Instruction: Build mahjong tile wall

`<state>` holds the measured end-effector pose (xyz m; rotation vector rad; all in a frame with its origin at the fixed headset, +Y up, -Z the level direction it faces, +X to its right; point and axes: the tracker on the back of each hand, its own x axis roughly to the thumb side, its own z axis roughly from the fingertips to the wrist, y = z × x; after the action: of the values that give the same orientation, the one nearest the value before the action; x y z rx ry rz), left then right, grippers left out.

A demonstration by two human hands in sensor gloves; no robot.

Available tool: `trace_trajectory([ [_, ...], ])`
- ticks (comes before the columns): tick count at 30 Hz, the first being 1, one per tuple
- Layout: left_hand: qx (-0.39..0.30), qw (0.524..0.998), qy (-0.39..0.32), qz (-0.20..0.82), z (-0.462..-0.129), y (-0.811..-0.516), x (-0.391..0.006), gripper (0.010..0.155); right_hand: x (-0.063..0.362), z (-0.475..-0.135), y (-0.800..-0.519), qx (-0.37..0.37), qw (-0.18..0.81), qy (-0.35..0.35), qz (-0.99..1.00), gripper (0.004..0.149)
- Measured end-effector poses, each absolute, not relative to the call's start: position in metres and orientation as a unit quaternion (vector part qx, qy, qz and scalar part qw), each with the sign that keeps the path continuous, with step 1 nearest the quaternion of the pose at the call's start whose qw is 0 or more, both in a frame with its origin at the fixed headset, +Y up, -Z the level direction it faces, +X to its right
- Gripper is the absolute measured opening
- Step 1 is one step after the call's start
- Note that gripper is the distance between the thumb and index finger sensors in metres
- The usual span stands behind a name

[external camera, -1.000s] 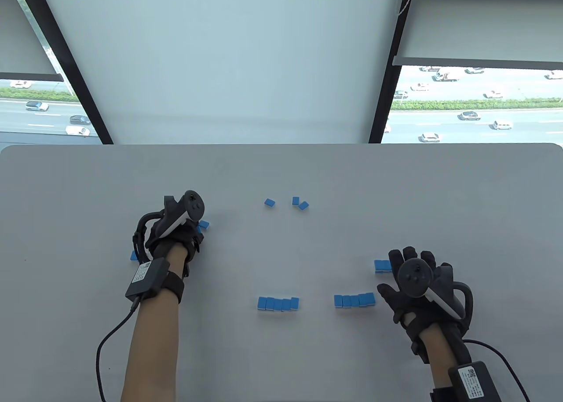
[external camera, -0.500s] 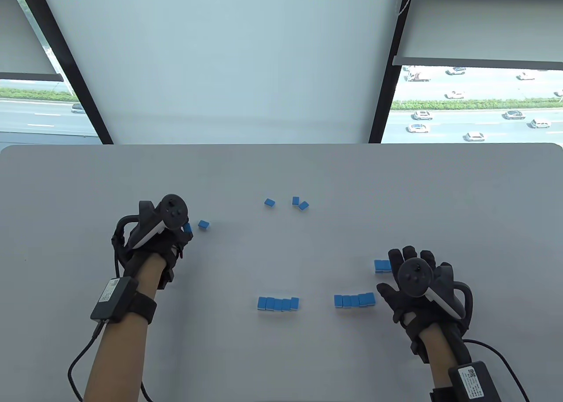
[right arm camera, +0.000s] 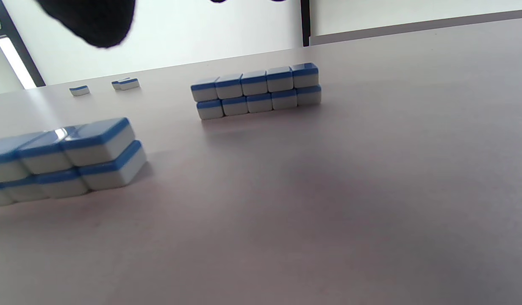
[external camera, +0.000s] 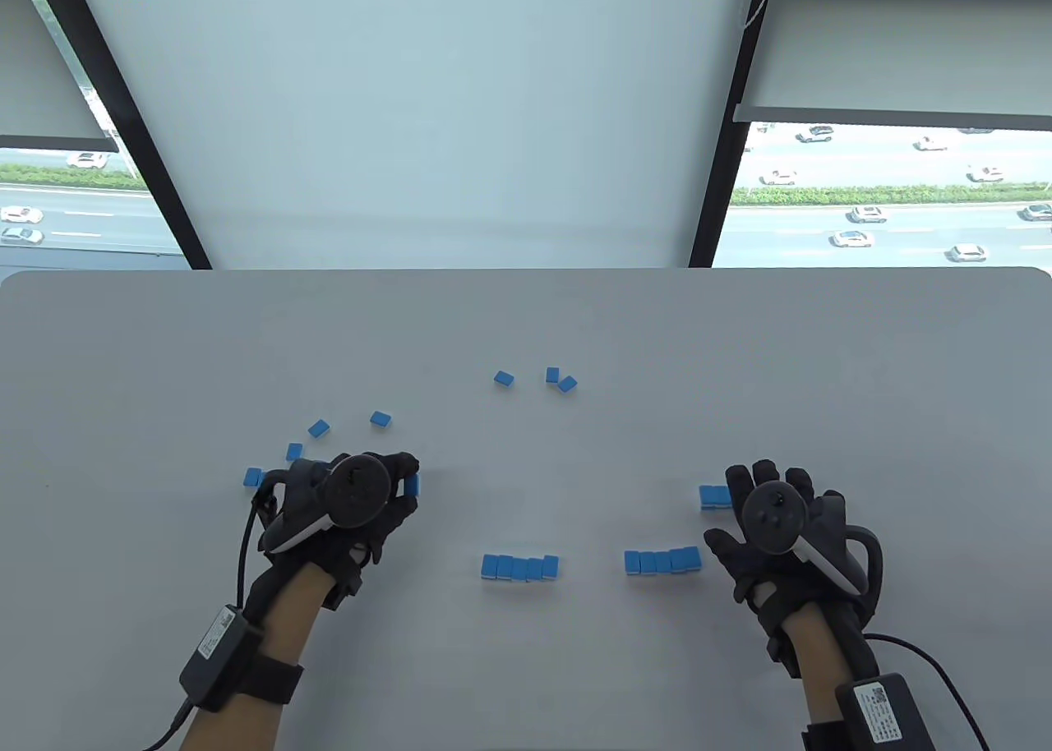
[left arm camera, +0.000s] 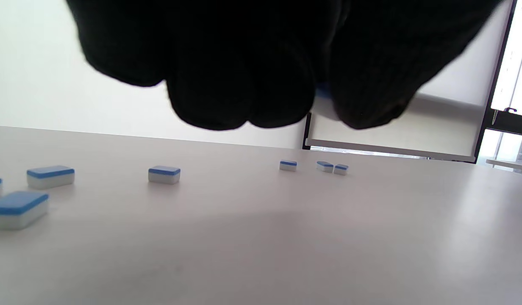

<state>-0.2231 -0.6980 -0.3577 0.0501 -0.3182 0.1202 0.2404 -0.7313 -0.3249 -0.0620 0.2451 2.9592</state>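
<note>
in the table view the left hand has come back toward the person from the scattered tiles at far left, and its curled fingers pinch a blue tile that shows at its fingertips; the loose tiles it was covering now lie bare, one beside another, with three more farther up the table. the right hand has not shifted, its fingers spread flat just right of the right wall segment, with the left wall segment set apart from it. in the left wrist view the fingers are bunched tight, only a sliver of blue between them, above loose tiles. in the right wrist view both segments stand two tiles high, the farther one five long, the nearer one cut off at the frame edge. this looks like a carry toward the left segment's open end.
</note>
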Motion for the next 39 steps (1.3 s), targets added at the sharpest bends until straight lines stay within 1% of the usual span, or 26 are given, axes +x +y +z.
trace_trajectory([
  [5, -0.047, 0.984, -0.172, 0.025, -0.358, -0.73, -0.207, 0.057, 0.241, -0.325, -0.731, -0.022, 0.087, 0.08, 0.993, 0.081],
  [9, -0.074, 0.982, -0.172, -0.014, -0.361, -0.745, -0.201, 0.055, 0.241, -0.325, -0.731, -0.021, 0.088, 0.083, 0.992, 0.081],
  [14, -0.064, 0.982, -0.175, -0.026, -0.361, -0.746, -0.2, 0.055, 0.24, -0.325, -0.732, -0.019, 0.086, 0.085, 0.992, 0.081],
  [16, -0.078, 0.983, -0.164, -0.017, -0.361, -0.747, -0.201, 0.056, 0.24, -0.325, -0.732, -0.019, 0.087, 0.086, 0.992, 0.08],
  [19, -0.094, 0.982, -0.163, -0.006, -0.363, -0.747, -0.205, 0.063, 0.239, -0.325, -0.731, -0.017, 0.087, 0.084, 0.992, 0.081],
  [21, -0.103, 0.982, -0.16, 0.021, -0.365, -0.742, -0.212, 0.065, 0.239, -0.325, -0.731, -0.016, 0.089, 0.084, 0.992, 0.081],
  [22, -0.101, 0.982, -0.156, 0.038, -0.365, -0.737, -0.217, 0.064, 0.239, -0.325, -0.731, -0.016, 0.089, 0.083, 0.992, 0.081],
  [24, -0.07, 0.985, -0.144, 0.065, -0.365, -0.723, -0.23, 0.063, 0.239, -0.325, -0.73, -0.016, 0.09, 0.081, 0.993, 0.081],
  [28, 0.013, 0.991, -0.111, 0.07, -0.363, -0.693, -0.256, 0.06, 0.24, -0.324, -0.729, -0.017, 0.093, 0.075, 0.993, 0.081],
  [31, 0.051, 0.993, -0.085, 0.066, -0.365, -0.68, -0.273, 0.06, 0.24, -0.324, -0.728, -0.017, 0.094, 0.072, 0.993, 0.081],
  [35, 0.049, 0.997, -0.052, 0.04, -0.374, -0.681, -0.291, 0.063, 0.24, -0.324, -0.728, -0.018, 0.094, 0.073, 0.993, 0.081],
  [39, 0.013, 0.999, -0.026, 0.015, -0.39, -0.704, -0.307, 0.065, 0.24, -0.324, -0.729, -0.018, 0.09, 0.076, 0.993, 0.081],
])
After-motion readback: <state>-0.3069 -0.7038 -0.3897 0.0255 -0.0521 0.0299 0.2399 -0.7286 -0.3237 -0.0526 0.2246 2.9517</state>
